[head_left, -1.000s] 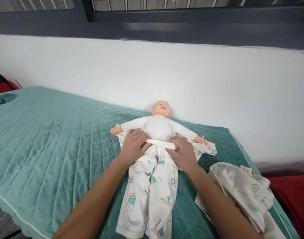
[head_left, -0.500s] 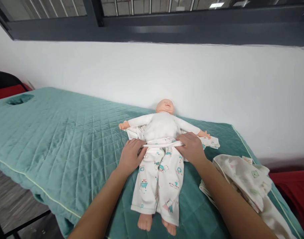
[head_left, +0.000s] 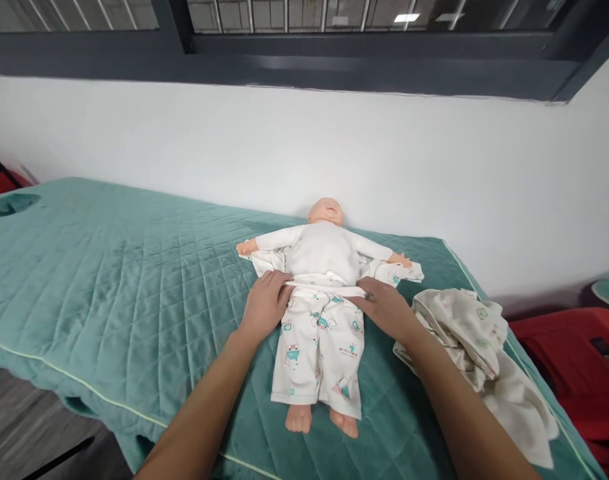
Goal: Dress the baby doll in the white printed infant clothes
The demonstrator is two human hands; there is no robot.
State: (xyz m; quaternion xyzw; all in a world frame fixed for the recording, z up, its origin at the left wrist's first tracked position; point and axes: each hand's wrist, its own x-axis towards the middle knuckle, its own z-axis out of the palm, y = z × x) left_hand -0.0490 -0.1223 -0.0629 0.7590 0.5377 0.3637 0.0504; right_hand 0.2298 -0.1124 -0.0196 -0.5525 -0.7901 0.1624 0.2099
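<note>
A baby doll (head_left: 325, 250) lies on its back, arms spread, its head by the wall and its bare feet toward me. It wears white printed pants (head_left: 317, 347) over a white long-sleeved body. My left hand (head_left: 267, 303) pinches the pants' waistband at the doll's waist on the left. On the other side, my right hand (head_left: 384, 303) grips the same waistband, which is stretched between both hands. A printed shirt (head_left: 392, 272) lies spread beneath the doll's back and arms.
A green quilted cover (head_left: 134, 287) lies over the bed. Crumpled white printed cloth (head_left: 464, 333) rests to the right of my right forearm. Behind the doll stands a white wall (head_left: 284, 147) under a dark window frame (head_left: 334, 63). A red object (head_left: 569, 353) sits beyond the right edge.
The view has shifted slightly to the right. Both hands still hold the waistband at the doll's waist, and the doll's legs look straighter.
</note>
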